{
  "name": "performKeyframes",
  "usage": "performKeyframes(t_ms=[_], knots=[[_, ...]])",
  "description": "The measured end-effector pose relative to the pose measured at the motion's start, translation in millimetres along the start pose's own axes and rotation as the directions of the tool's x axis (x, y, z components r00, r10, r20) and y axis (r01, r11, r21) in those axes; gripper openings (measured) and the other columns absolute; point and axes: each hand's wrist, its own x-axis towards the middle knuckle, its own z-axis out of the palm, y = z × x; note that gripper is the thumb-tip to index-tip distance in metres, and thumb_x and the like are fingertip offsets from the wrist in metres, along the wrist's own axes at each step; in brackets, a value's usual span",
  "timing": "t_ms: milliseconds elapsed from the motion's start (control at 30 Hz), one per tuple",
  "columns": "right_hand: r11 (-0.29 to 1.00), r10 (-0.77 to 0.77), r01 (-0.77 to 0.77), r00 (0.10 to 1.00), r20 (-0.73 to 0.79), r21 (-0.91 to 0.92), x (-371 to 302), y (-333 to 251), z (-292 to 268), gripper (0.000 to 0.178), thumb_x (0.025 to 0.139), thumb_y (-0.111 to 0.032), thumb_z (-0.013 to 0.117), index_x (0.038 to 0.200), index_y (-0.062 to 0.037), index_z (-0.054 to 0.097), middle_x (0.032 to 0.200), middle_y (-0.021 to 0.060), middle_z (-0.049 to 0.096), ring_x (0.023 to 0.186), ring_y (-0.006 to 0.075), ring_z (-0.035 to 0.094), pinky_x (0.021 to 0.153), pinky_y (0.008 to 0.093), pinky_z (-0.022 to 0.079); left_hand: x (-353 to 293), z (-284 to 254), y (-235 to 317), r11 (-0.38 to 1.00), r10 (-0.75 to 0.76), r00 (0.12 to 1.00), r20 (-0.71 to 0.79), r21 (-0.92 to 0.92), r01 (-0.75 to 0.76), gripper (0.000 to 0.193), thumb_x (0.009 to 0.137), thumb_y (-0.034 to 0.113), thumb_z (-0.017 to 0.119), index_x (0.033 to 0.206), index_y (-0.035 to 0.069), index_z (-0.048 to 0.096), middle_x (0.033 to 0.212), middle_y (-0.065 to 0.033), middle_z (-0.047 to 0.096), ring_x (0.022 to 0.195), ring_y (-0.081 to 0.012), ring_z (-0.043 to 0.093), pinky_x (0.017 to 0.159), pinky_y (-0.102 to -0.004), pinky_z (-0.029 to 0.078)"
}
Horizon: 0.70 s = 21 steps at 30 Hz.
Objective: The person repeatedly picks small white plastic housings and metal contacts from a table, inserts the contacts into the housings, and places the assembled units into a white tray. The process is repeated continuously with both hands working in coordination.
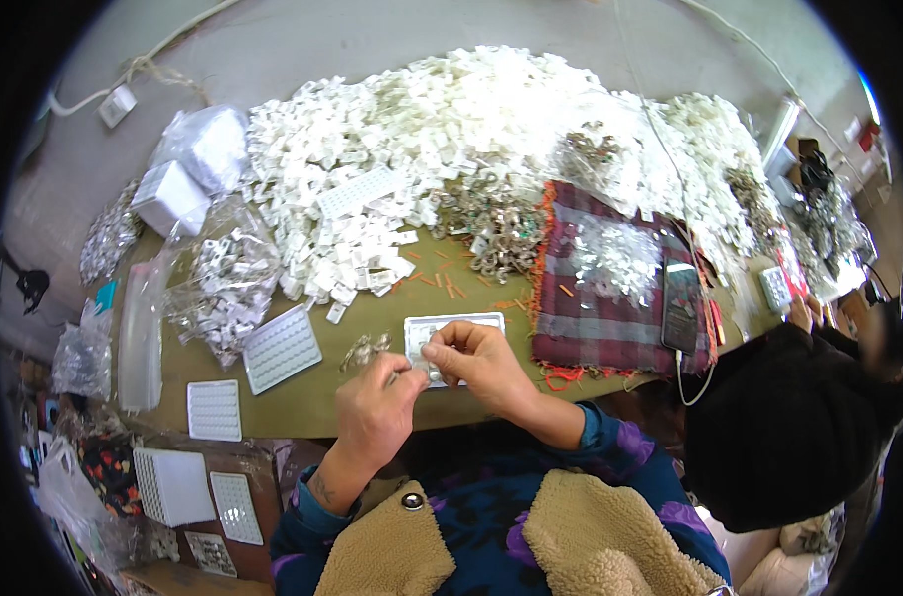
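Observation:
My left hand (374,409) is closed in a pinch at the front of the table, its fingertips pointing toward my right hand (483,366). The right hand is also pinched, over a shallow white tray (476,320). Whatever the fingertips hold is too small to make out. Small clear or silvery pieces lie in the tray, partly hidden by the right hand. Just beyond my left hand sits a little heap of shiny metallic pieces (365,350). Further back is a tangled pile of metal ring-like parts (501,223).
White plastic pieces (442,99) form a large heap along the back. White moulded trays (283,350) and a bag of white parts (235,268) lie left. Right, a plaid cloth (596,333) carries clear flakes and a cabled phone (681,308). Another person (784,427) works there.

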Motion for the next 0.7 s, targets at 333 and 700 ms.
performKeyframes(t_ms=[333,700], knots=[[1.000,0.018,-0.018,0.992,0.124,-0.002,-25.8,-13.1,-7.8,0.015,0.092,-0.013,0.068,0.094,-0.0008,0.060,0.081,-0.0012,0.060,0.070,0.0047,0.055,0.061,0.0213,0.046,-27.3,12.1,5.9,0.189,-0.498,0.791,0.356,-0.846,0.500,0.024,0.086,0.009,0.073,0.105,0.000,0.061,0.082,-0.0066,0.063,0.062,-0.0119,0.058,0.052,-0.0236,0.046],[0.712,-0.383,0.452,0.892,0.241,-0.537,-24.3,-28.5,-31.4,0.015,0.083,-0.008,0.075,0.094,-0.0003,0.068,0.081,0.0096,0.066,0.072,0.0190,0.063,0.068,0.0301,0.051,-35.7,13.2,-15.9,-0.526,-0.117,0.661,0.741,-0.611,0.592,0.031,0.086,0.015,0.073,0.106,-0.006,0.061,0.081,-0.0120,0.063,0.062,-0.0173,0.060,0.048,-0.0277,0.048]])
